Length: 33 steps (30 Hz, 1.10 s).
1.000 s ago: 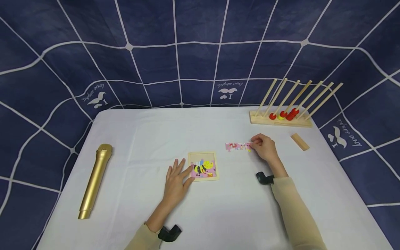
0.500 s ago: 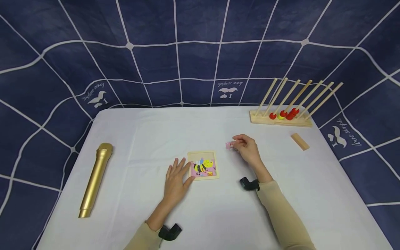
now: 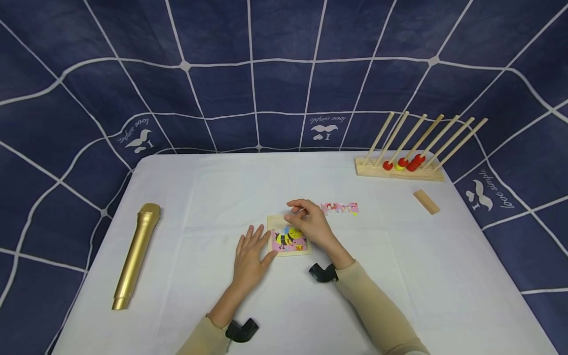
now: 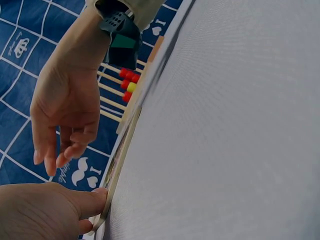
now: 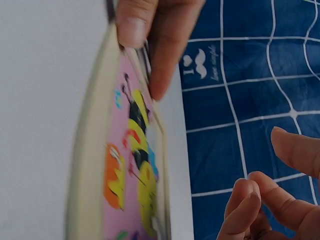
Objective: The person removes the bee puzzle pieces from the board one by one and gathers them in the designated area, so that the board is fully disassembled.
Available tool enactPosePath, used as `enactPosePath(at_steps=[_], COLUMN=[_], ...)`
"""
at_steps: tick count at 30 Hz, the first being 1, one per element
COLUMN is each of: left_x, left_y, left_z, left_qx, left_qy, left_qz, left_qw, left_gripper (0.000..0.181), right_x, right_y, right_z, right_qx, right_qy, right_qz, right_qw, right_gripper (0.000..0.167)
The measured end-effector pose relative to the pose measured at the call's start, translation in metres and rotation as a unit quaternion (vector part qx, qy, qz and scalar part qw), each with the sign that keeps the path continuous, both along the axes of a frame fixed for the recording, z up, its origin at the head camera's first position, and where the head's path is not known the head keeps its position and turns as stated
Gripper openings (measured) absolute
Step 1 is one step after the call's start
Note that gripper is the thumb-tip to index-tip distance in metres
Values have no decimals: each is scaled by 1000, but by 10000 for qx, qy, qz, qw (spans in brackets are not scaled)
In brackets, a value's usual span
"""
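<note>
A square wooden puzzle tray (image 3: 289,254) with a bee picture (image 3: 284,240) lies mid-table; the upper part of the picture area shows bare wood. My left hand (image 3: 251,259) rests at its left side, fingers spread and thumb touching the lower edge. Above the tray's upper right hovers my right hand (image 3: 310,223), covering that corner. In the right wrist view its fingers (image 5: 245,205) are loosely bent, the thumb apart, with nothing between them. Just beyond this hand, a strip of pink puzzle pieces (image 3: 340,208) lies on the white cloth.
A wooden bead rack (image 3: 399,170) with upright rods and several red and yellow beads stands at the back right. A small wooden block (image 3: 426,201) lies in front of it. On the left is a gold microphone (image 3: 135,256). Blue gridded cloth (image 3: 284,88) hangs behind.
My right hand has moved left, from the right end of the pink strip across it to above the tray. The strip is uncovered again. My left hand has stayed put.
</note>
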State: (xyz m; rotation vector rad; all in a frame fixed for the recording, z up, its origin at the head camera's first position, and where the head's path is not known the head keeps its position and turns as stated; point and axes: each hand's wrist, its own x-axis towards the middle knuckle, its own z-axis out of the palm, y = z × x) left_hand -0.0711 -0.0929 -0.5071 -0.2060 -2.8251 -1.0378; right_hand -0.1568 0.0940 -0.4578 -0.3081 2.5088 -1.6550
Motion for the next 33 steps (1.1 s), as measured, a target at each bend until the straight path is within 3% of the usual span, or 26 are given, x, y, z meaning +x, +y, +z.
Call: enactPosePath(at_steps=[13,21,25,30,33], left_x=[1,1,1,1,0], left_y=[0,0,0,0,0], left_z=[1,0,-2,-2,-2], left_qx=[52,38,29,5,10], left_qy=[-153,20,95,114,152], left_qz=[-24,-42,-39,-37,-24], left_qw=[9999,10000,9999,9999,9999], left_gripper=[56,55,54,54,53], right_x=[2,4,6,7,7], right_y=[-12,-14,-15,-17,-18], right_z=[-23,-32,-36,-39,-39], right_qx=[312,675,1076,1725,1838], right_qy=[-24,132,463,909,1044], right_qz=[286,438,541,603,608], right_qw=[9991,9967,9916,9789,9755], right_gripper=[32,30,28,26,23])
